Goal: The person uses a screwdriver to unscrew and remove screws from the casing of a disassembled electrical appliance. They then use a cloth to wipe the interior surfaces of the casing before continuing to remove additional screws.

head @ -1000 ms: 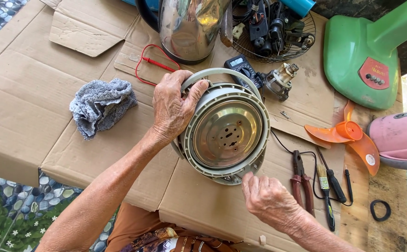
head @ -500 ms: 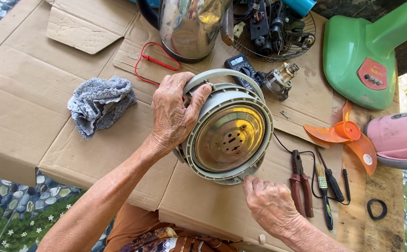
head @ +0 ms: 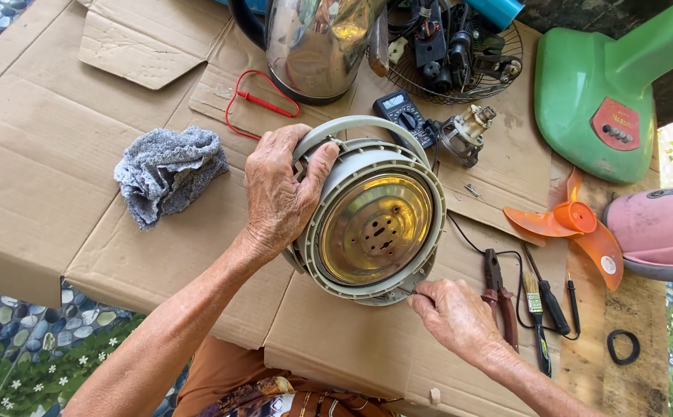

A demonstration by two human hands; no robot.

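Right now the person's left hand [head: 279, 193] is gripping the round grey appliance base [head: 371, 212] by its upper left side, fingers curled over the rim and thumb pressing on the casing, tilting it so that the brassy metal plate [head: 375, 229] on its underside is facing up. The base is sitting about mid-way along the flattened cardboard sheets [head: 59, 154] that are covering the table. The right hand [head: 452, 315] is closing its fingertips at the lower rim of the base — pinching something thin there, though what it is I cannot tell.

Toward the left edge of the cardboard a crumpled grey cloth [head: 168, 171] is lying, well apart from the base. At the far edge a shiny steel kettle [head: 317, 46] is standing, with a red test lead [head: 263, 102] looping beside it and a dark multimeter [head: 404, 117] just behind the base. Near the right hand, red-handled pliers [head: 500, 297], a small brush [head: 536, 305] and a screwdriver [head: 549, 297] are lying side by side — an orange fan blade [head: 576, 225] is resting just beyond them, close to a green fan stand [head: 607, 108] at the far right corner.
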